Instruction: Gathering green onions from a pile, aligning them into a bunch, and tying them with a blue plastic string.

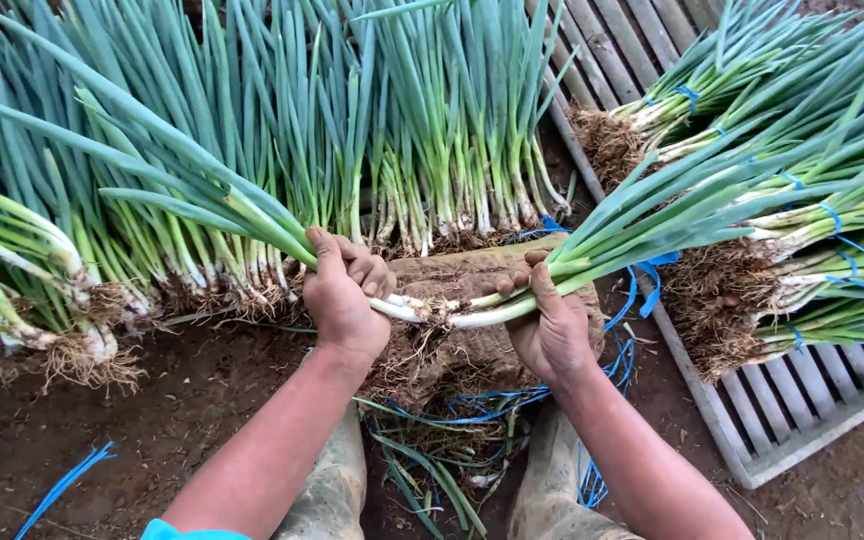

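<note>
My left hand [344, 290] grips a small bunch of green onions [202, 190] whose leaves run up to the left. My right hand [552, 320] grips another bunch of green onions [672, 205] whose leaves fan up to the right. The white stalk ends and muddy roots [432, 315] of both bunches meet between my hands, over a brown wooden block [452, 275]. My knees in muddy trousers [337, 490] show below.
A long row of loose green onions [282, 130] lies on the soil ahead and to the left. Bundles tied with blue strips [792, 200] rest on a grey slatted pallet [782, 420] at the right. Blue tying strips [512, 400] lie by my knees.
</note>
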